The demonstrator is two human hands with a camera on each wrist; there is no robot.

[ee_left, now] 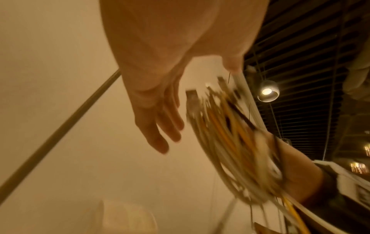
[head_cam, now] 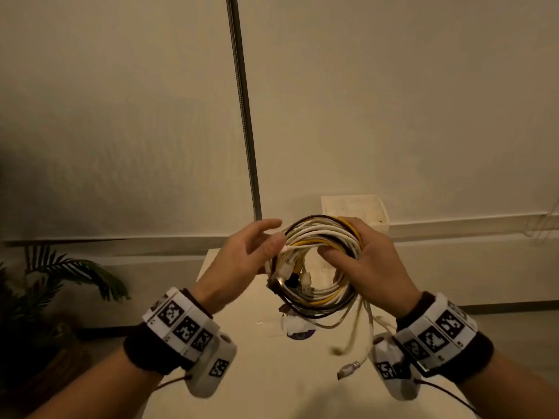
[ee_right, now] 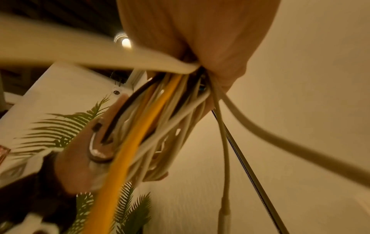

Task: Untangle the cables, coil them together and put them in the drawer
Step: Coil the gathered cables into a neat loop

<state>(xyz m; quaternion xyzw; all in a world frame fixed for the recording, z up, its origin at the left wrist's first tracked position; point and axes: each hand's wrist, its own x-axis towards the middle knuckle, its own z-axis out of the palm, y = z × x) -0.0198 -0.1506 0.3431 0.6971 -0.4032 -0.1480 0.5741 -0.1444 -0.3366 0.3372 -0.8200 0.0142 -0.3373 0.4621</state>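
- Both hands are raised in the lower middle of the head view, with the cable coil (head_cam: 320,264) between them.
- Right hand (head_cam: 375,267) grips the coil's right side: fingers curl over the outer strands and the thumb (head_cam: 335,258) hooks through the central opening.
- Left hand (head_cam: 242,261) sits at the coil's left edge with its fingers (head_cam: 266,225) extended and relaxed; the thumb lies against the bundle where several connector ends (head_cam: 290,273) gather. Whether it presses or only touches them cannot be told.
- In the left wrist view, the left hand's fingers (ee_left: 160,126) are straight and spread loosely beside the blurred cables (ee_left: 226,134), curled round nothing.
- In the right wrist view, the right hand (ee_right: 200,39) closes on the bundle (ee_right: 160,118) at upper centre.
- Coil strands are mostly white, with a yellow cable (head_cam: 348,228) and black cables mixed in, wound in 1 round hoop held above the table.
- 2 loose tails (head_cam: 360,331) hang from the coil's lower right; 1 ends in a USB plug (head_cam: 348,371) near the right wrist.
- White table (head_cam: 242,373) fills the lower centre of the head view, with a dark round object (head_cam: 299,334), partly covered by something white, lying under the coil.
- White box-like container (head_cam: 354,207) stands behind the coil, just above it in the frame.
- Both wrists carry bands with black-and-white markers (head_cam: 178,322).
- Green palm-like plant (head_cam: 60,282) stands at the left edge, and a dark pole (head_cam: 242,101) rises against the pale wall.
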